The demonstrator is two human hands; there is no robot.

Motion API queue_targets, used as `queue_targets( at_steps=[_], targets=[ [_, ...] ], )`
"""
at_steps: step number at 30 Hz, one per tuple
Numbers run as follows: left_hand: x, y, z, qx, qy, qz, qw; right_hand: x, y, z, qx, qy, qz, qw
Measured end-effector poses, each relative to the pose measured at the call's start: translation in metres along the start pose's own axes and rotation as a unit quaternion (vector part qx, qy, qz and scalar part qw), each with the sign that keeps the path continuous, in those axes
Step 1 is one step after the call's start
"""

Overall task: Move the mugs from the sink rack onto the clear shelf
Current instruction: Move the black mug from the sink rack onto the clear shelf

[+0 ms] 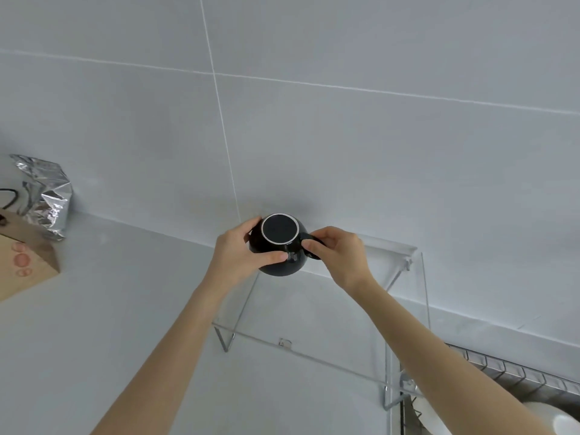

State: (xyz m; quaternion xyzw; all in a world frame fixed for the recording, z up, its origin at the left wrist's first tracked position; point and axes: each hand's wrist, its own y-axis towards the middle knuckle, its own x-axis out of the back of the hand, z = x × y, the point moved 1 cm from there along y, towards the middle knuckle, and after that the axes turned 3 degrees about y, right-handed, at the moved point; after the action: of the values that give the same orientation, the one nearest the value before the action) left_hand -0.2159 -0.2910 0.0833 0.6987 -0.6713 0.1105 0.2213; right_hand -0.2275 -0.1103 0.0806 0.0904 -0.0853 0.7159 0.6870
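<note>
A black mug is upside down, its round base with a pale ring facing up, at the back left corner of the clear shelf. My left hand wraps the mug's left side with the thumb across its front. My right hand pinches the handle on the mug's right side. Whether the mug's rim touches the shelf top I cannot tell. A white mug or dish sits in the sink rack at the lower right, partly hidden by my right forearm.
The clear shelf stands on a pale counter against a grey tiled wall. A crumpled silver foil bag and a brown paper bag stand at the far left. The wire rack fills the lower right corner.
</note>
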Motion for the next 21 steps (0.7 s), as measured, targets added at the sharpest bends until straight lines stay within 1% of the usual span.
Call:
queue_targets(
  at_steps=[5,9,16,21],
  targets=[
    [-0.003,0.009,0.013,0.006,0.010,0.011,1.000,-0.006,0.011,-0.012,-0.008,0.014,0.003,1.000],
    [-0.005,0.017,0.013,0.015,0.011,0.018,1.000,-0.006,0.019,-0.015,-0.003,0.014,-0.001,1.000],
    [0.000,0.025,0.019,0.034,-0.006,0.053,0.998,-0.011,0.027,-0.017,0.007,0.005,0.001,1.000],
    [0.000,0.023,0.016,0.040,0.004,0.059,0.997,-0.010,0.028,-0.017,-0.006,0.020,0.003,1.000]
  ],
)
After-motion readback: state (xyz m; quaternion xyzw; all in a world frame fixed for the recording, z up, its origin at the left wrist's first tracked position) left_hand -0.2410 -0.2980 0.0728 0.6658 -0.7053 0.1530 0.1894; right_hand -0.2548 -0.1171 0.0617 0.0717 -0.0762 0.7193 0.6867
